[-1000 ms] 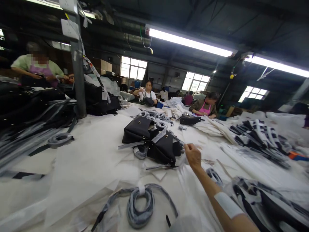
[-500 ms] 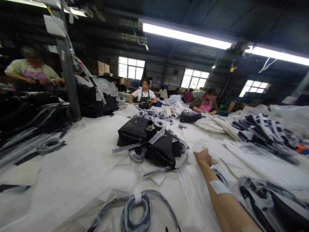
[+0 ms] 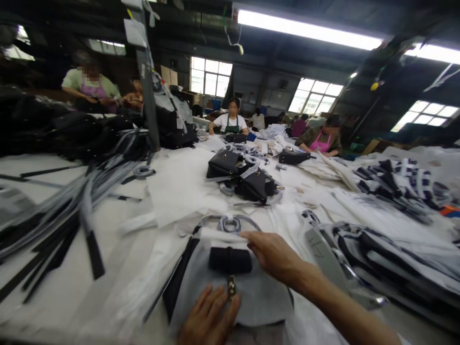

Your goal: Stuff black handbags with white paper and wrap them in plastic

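Note:
A black handbag lies in front of me, its front largely under a greyish translucent sheet. A dark rolled handle or tab and a gold clasp show on it. My left hand rests flat on the lower front beside the clasp, fingers spread. At the bag's upper right edge is my right hand, its fingers bent together; what they pinch, if anything, is hidden. Just beyond the fingertips sits a coiled, wrapped strap, joined to the bag's top.
Black handbags with wrapped straps lie farther up the table. Long wrapped straps spread at left by a metal post. At right are a grey-green board and stacked dark pieces. Co-workers sit beyond.
My right hand has come back from the far right of the table to the bag. My left hand and the sheet-covered bag have entered view. The camera has turned left and down.

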Tool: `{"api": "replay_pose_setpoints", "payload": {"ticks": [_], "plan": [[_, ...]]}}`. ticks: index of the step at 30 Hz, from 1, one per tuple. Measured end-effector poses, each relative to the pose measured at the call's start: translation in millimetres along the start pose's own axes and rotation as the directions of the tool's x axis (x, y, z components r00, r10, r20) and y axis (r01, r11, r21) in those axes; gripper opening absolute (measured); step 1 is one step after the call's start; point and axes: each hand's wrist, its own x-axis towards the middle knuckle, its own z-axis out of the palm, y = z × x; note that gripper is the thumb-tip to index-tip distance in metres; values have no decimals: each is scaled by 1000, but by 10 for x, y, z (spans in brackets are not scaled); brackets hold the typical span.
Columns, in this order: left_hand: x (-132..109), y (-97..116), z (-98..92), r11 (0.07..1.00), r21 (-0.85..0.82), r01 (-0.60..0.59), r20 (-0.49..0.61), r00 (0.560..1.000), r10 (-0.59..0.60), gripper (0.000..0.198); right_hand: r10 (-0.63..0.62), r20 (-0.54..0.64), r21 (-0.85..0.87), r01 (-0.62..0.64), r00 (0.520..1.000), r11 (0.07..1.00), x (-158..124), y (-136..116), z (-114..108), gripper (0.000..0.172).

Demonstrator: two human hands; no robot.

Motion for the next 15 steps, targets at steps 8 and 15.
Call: {"api": "replay_pose_setpoints", "payload": {"ticks": [8,15], "plan": [[24,133,-90,987,-90,136,156,980,-121,39,-160,-57,-420,122,985,899,-596,-441,809,47],[-32,154,4,986,-54,156,12,988,-156,26,-237,-205,-458,121,950,881,-920,-494,910,60]]}}
